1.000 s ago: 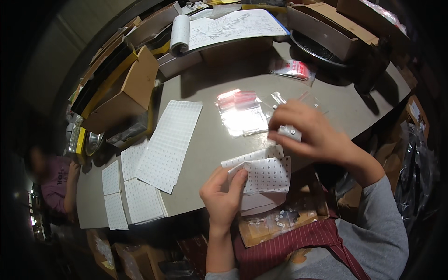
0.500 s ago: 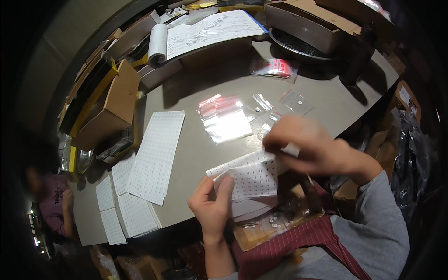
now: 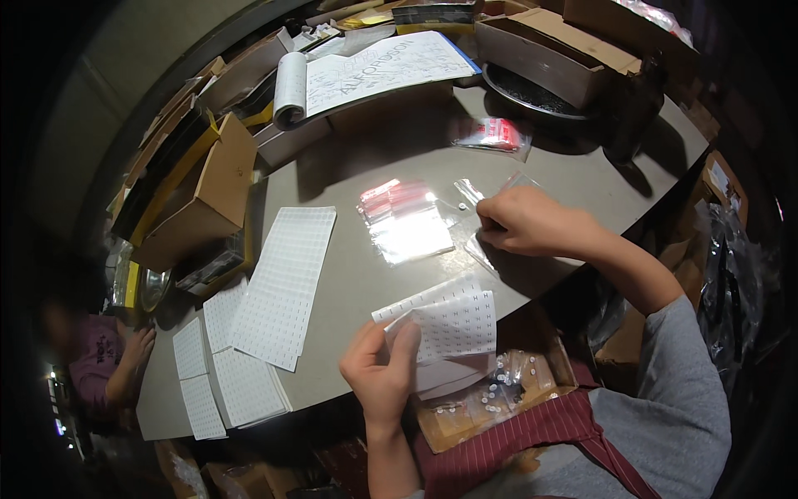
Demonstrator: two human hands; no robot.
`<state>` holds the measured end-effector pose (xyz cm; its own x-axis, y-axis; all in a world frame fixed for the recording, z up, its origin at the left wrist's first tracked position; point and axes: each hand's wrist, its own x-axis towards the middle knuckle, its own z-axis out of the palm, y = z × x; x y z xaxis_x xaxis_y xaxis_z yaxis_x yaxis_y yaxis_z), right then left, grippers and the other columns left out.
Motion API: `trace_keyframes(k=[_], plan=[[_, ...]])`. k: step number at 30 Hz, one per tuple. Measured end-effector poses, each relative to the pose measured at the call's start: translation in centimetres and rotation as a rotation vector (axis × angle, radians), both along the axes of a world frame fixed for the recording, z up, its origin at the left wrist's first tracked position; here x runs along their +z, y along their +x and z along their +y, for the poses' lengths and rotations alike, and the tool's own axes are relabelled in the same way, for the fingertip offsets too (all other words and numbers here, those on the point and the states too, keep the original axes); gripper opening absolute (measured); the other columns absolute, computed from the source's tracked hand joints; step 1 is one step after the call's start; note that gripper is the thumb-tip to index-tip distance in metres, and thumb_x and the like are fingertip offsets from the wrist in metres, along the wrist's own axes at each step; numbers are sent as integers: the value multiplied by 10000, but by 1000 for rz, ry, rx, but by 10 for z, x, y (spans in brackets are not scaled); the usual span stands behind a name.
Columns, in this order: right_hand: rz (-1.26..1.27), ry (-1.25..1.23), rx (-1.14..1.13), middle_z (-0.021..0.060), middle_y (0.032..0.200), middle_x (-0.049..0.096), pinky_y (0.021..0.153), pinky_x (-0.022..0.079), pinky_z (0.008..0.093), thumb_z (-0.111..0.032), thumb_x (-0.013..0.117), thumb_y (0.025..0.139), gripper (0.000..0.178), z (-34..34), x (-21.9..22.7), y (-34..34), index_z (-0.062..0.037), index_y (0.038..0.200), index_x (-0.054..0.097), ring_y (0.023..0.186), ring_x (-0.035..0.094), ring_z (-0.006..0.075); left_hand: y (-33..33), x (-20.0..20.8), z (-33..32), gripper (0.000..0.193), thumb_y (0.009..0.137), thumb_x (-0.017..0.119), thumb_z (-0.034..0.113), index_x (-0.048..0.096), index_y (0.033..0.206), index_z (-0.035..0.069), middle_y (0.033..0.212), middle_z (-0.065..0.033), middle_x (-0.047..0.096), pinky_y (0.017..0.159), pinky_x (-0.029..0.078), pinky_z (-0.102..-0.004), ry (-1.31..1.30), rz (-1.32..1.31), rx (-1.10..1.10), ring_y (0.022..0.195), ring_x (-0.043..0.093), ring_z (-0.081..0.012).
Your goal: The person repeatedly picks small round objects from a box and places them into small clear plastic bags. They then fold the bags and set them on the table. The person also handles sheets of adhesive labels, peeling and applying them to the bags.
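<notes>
My left hand (image 3: 384,366) pinches a folded white sheet of small labels (image 3: 453,324) between thumb and fingers, over the table's near edge. My right hand (image 3: 536,220) is over the table with its fingertips pressed together at the small clear zip bags (image 3: 467,191); whatever is between them is hidden. Part of another clear bag (image 3: 482,254) shows under that hand. Left of it lies a stack of clear zip bags with red tops (image 3: 407,224). Below the label sheet, an open cardboard box (image 3: 568,374) at my lap holds clear bags with small white round pieces.
More label sheets (image 3: 287,283) lie on the table's left. A bag pack with red print (image 3: 495,135) lies farther back, near a round black dish (image 3: 532,91). Cardboard boxes (image 3: 224,166) and a pad of paper (image 3: 382,71) line the back. Another person's hand (image 3: 137,345) is at the far left.
My right hand has moved up and away from the label sheet to the small bags. My left hand still holds the sheet in nearly the same place. The other person's hand reaches the table edge.
</notes>
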<state>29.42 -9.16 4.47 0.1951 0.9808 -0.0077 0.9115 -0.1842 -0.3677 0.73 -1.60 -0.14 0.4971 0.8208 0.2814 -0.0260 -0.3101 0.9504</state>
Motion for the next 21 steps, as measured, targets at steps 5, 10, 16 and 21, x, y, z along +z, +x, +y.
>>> trace_keyframes(k=[5,10,16,21], plan=[[-118,-39,-19,194,822,682,722,513,440,-231,760,850,275,27,23,11,11,921,652,809,671,369,-2,0,1,150,847,752,34,731,954,-69,764,-53,634,644,435,-256,1,14,6,713,555,-107],[249,212,68,153,878,679,742,511,387,-143,730,855,212,57,-1,33,7,964,627,811,657,293,0,0,1,151,847,750,33,737,961,-64,769,-64,651,643,448,-268,24,-14,10,711,575,-121],[-49,317,98,165,869,659,725,504,427,-125,751,842,224,74,-29,32,-5,924,580,822,652,346,-1,-1,1,158,854,743,26,743,988,-57,789,-75,672,661,471,-267,19,-32,12,732,606,-124],[-297,302,-61,157,840,639,711,498,434,-164,769,867,245,58,-10,32,-12,918,583,798,636,351,0,0,0,162,857,752,31,741,994,-56,795,-76,675,659,474,-263,-28,-30,2,733,611,-121]])
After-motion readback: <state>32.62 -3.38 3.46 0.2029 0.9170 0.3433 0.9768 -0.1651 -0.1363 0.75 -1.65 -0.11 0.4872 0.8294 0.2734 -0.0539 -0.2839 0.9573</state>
